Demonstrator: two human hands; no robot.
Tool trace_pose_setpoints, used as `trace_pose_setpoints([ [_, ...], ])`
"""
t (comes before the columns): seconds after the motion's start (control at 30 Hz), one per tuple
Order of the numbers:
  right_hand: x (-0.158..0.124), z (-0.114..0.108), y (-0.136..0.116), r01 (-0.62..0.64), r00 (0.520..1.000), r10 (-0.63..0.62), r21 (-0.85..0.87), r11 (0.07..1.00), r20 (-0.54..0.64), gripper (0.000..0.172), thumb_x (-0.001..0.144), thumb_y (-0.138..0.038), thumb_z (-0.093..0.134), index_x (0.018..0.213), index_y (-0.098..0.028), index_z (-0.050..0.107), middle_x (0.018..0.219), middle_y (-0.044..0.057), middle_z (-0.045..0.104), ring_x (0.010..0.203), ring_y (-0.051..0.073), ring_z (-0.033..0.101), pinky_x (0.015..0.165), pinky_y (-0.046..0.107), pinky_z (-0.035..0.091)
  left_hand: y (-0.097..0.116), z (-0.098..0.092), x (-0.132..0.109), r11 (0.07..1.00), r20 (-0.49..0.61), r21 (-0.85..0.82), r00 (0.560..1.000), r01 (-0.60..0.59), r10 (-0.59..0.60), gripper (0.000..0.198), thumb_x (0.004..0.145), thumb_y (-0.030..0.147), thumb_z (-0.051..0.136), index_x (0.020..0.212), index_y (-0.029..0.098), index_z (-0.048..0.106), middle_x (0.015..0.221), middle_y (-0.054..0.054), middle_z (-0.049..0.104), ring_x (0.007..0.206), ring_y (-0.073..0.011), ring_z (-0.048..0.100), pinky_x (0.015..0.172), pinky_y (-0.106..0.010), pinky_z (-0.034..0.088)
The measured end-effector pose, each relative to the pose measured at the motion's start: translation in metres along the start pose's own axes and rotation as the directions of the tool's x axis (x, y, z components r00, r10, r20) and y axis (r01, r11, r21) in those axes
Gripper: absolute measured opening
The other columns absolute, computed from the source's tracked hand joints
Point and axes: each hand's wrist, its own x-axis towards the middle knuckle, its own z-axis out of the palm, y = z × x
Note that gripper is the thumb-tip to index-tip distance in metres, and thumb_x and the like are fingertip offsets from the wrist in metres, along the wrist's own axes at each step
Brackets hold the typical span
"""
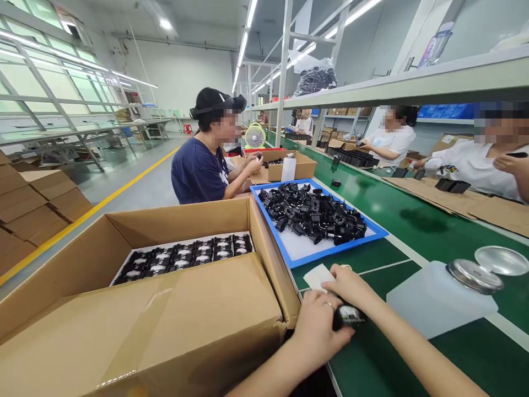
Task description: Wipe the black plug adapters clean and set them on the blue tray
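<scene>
Head view: left hand [318,331] and right hand [349,286] pinch a black plug adapter [349,317] between their fingers [341,281], above a green workbench [467,353].

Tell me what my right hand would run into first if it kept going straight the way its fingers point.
Probably the white pad on the green belt, which the right hand seems almost at already; the blue tray's rim lies just beyond, though depth is hard to judge.

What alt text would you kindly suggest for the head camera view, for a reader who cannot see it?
The left hand and right hand hold a black adapter at a green workbench, beside an open carton of packed adapters and a blue tray heaped with more.
</scene>
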Motion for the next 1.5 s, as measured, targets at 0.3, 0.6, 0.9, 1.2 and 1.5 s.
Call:
trace_pose_setpoints([
  [0.3,-0.03,-0.018,0.025,0.023,0.922,0.086,0.275,0.961,-0.376,0.025,0.072,-0.018,0.036,0.096,-0.016,0.041,0.068,0.001,0.055,0.061,0.015,0.052,0.05,0.021,0.035,0.002,0.0,0.013,0.992,0.032,0.115,0.998,0.047,-0.051,0.032,0.064,0.027,0.055,0.095,0.019,0.05,0.086,-0.004,0.051,0.087,-0.0192,0.042,0.078,-0.033,0.034],
  [0.6,-0.075,0.034,0.04,0.355,0.671,-0.32,-0.089,0.93,-0.669,0.032,0.076,-0.009,0.029,0.105,-0.01,0.041,0.098,0.012,0.053,0.091,0.02,0.049,0.071,0.032,0.043,0.001,0.004,0.014,0.986,-0.023,0.167,0.999,0.03,-0.027,0.027,0.064,0.028,0.056,0.09,0.021,0.053,0.079,-0.002,0.053,0.08,-0.0168,0.044,0.076,-0.032,0.034],
  [0.9,-0.082,0.039,0.039,0.534,0.587,-0.551,-0.228,0.814,-0.593,0.034,0.073,-0.001,0.029,0.102,-0.008,0.045,0.099,0.014,0.053,0.107,0.021,0.035,0.084,0.045,0.032,-0.005,0.006,0.012,0.984,0.002,0.179,1.0,0.012,-0.012,0.01,0.065,0.015,0.048,0.071,0.014,0.057,0.077,-0.005,0.051,0.078,-0.0162,0.044,0.072,-0.028,0.037],
  [1.2,-0.084,0.023,0.062,0.436,0.583,-0.594,-0.404,0.804,-0.554,0.041,0.066,0.006,0.027,0.097,-0.006,0.051,0.093,0.013,0.056,0.096,0.021,0.046,0.077,0.036,0.041,-0.001,0.0,0.015,0.985,0.047,0.171,0.998,0.023,-0.032,0.022,0.066,0.027,0.054,0.086,0.018,0.053,0.077,-0.003,0.049,0.077,-0.0166,0.044,0.073,-0.03,0.036],
  [1.5,-0.084,0.001,0.06,-0.029,0.904,0.086,0.141,0.99,-0.42,0.039,0.077,-0.021,0.029,0.114,-0.01,0.036,0.088,0.01,0.058,0.066,0.019,0.057,0.05,0.029,0.047,-0.006,-0.004,0.008,0.995,0.075,0.1,0.997,0.008,-0.015,0.029,0.067,0.026,0.054,0.095,0.02,0.049,0.086,-0.004,0.049,0.085,-0.0166,0.043,0.077,-0.029,0.035],
])
